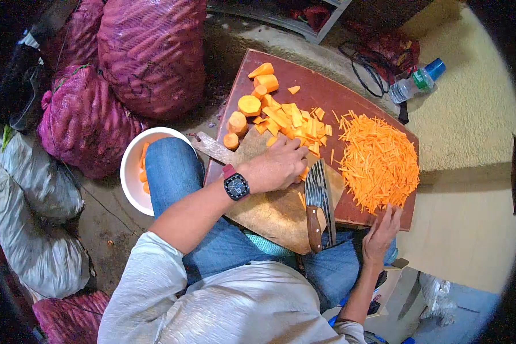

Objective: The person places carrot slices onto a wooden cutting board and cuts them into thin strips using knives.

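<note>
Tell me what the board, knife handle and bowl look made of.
Board: likely wood, matte; mottled tan, worn-looking surface.
Knife handle: wood or wood-look plastic; brown with pale rivet-like dots.
Bowl: probably plastic, smooth; plain white wall, though enamel is possible.

red mesh sacks (152, 54) | white sacks (37, 223), left | 1 blue-capped bottle (407, 89)

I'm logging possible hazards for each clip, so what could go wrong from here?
1. The left hand is close to the blade of the knife lying on the cutting board, so a careless reach might nick the fingers.
2. The shredded carrot pile reaches near the edge of the red table by the right hand; a push outward could spill some.
3. Rounded carrot chunks sit near the table's other side and might roll off if bumped.
</note>
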Motion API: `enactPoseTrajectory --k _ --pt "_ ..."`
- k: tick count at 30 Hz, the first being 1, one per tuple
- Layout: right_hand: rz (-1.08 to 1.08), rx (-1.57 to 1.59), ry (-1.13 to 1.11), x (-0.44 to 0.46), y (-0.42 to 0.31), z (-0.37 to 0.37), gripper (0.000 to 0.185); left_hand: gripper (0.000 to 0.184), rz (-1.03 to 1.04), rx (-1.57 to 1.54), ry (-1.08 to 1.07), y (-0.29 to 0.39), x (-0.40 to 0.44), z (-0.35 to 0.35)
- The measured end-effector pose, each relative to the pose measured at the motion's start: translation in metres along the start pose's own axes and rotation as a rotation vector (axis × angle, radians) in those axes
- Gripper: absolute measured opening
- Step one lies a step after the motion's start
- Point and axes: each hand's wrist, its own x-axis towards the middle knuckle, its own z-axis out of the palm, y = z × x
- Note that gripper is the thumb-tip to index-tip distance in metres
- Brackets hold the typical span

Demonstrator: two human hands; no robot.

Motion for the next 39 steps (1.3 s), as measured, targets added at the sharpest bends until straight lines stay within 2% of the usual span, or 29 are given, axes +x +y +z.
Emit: enactPoseTrajectory --k 2,3,5,6,8,12,14,15,17,22,24,26,28,29,30,31,32,34,36,37,39 --pt "-0.150 0.013 -0.148 0.008 -0.005 -0.021 0.048 0.025 0.003 0.022 -0.010 0.000 0.000 0.000" --pt "-0.151 0.013 -0.148 0.014 -0.010 -0.034 0.048 0.025 0.002 0.022 -0.009 0.000 0.001 -0.001" --pt "-0.008 -0.080 -0.721 0.023 -0.021 -0.061 0.031 0.025 -0.019 0.000 -0.056 0.000 0.002 -0.002" --pt "-0.006 -0.081 -0.721 0.025 -0.022 -0.069 0.031 0.025 -0.016 -0.001 -0.056 0.000 0.003 -0.001" --pt "0.087 -0.151 -1.001 0.026 -0.023 -0.080 0.035 0.032 -0.002 0.066 -0.023 -0.001 0.002 0.002" --pt "0.077 -0.160 -1.012 0.023 -0.030 -0.090 0.030 0.034 0.012 0.057 -0.035 -0.003 0.003 0.004" --pt "-0.106 0.107 -0.365 0.016 -0.034 -0.080 0.029 0.037 0.003 0.069 -0.070 -0.002 0.003 0.001" --pt "-0.109 0.106 -0.364 0.013 -0.034 -0.074 0.029 0.037 0.002 0.069 -0.068 -0.001 0.003 -0.001" --pt "-0.164 0.176 -0.187 0.008 -0.036 -0.061 0.033 0.039 0.020 0.007 -0.019 0.001 0.002 -0.005" --pt "-0.107 0.410 -0.226 0.005 -0.072 -0.056 0.035 0.043 0.040 -0.059 0.013 0.008 0.006 -0.018" --pt "-0.077 0.781 -0.364 0.012 -0.102 -0.066 0.037 0.046 0.059 -0.101 0.035 0.026 0.009 -0.032" --pt "-0.139 0.868 -0.528 0.025 -0.133 -0.095 0.045 0.047 0.191 -0.441 0.446 0.060 0.009 -0.048" --pt "-0.385 1.081 -0.612 0.020 -0.140 -0.103 0.055 0.061 0.230 -0.544 0.473 0.101 -0.001 -0.056" --pt "-0.365 1.086 -0.604 0.029 -0.152 -0.114 0.055 0.071 0.284 -0.663 0.483 0.117 -0.006 -0.059" --pt "-0.520 1.176 -0.399 0.050 -0.169 -0.127 0.055 0.082 0.336 -0.777 0.496 0.131 -0.009 -0.061" --pt "-0.679 1.251 -0.182 0.062 -0.176 -0.134 0.056 0.082 0.346 -0.774 0.486 0.140 -0.011 -0.064" --pt "-0.732 1.301 -0.089 0.068 -0.182 -0.139 0.055 0.088 0.369 -0.864 0.445 0.147 -0.014 -0.067" --pt "-0.755 1.381 -0.052 0.074 -0.191 -0.145 0.055 0.095 0.383 -0.953 0.399 0.163 -0.019 -0.069" --pt "-0.743 1.447 -0.069 0.075 -0.195 -0.142 0.054 0.097 0.564 -0.973 0.408 0.178 -0.017 -0.068" --pt "-0.726 1.475 -0.098 0.075 -0.196 -0.140 0.054 0.097 0.562 -0.967 0.409 0.184 -0.018 -0.068" --pt "-0.681 1.526 -0.177 0.075 -0.198 -0.134 0.053 0.086 0.559 -1.090 0.371 0.190 -0.018 -0.067"
